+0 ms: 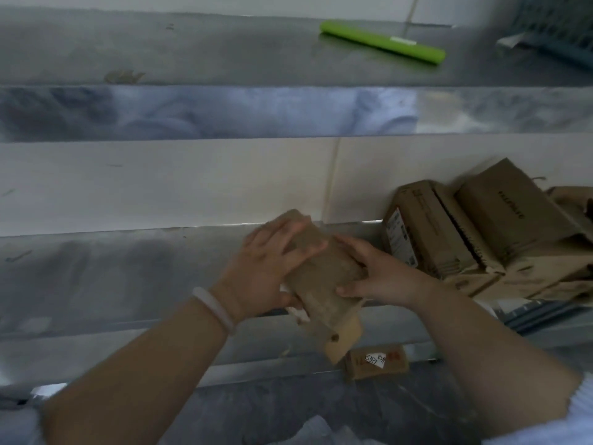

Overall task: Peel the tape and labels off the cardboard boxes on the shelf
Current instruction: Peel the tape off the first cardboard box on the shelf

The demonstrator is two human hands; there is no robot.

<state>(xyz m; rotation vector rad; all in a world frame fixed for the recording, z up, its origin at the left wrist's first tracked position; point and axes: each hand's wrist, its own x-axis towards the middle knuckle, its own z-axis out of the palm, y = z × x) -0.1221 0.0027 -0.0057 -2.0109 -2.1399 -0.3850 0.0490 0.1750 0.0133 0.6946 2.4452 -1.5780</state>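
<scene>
A: Where is the cardboard box (324,277) held?
B: It is gripped from both sides, tilted, just above the front edge of the metal shelf (96,277). The left hand (266,271) is curled over its far end. The right hand (382,277) is clasped round the near side, thumb pressed on the face.
A: And the rest?
B: A pile of boxes (481,232) is stacked on the shelf at right — untouched.

Held cardboard box (324,277): plain dull brown. Right of it, stacked boxes (500,207): brown with black print; one white label (399,239) with dark codes. Below it, small box (377,361): brown, white tag marked black and red. Above it, roll (383,43): bright green. Shelf (112,277): silvery grey. Bangle (213,308), left of it: white.
</scene>
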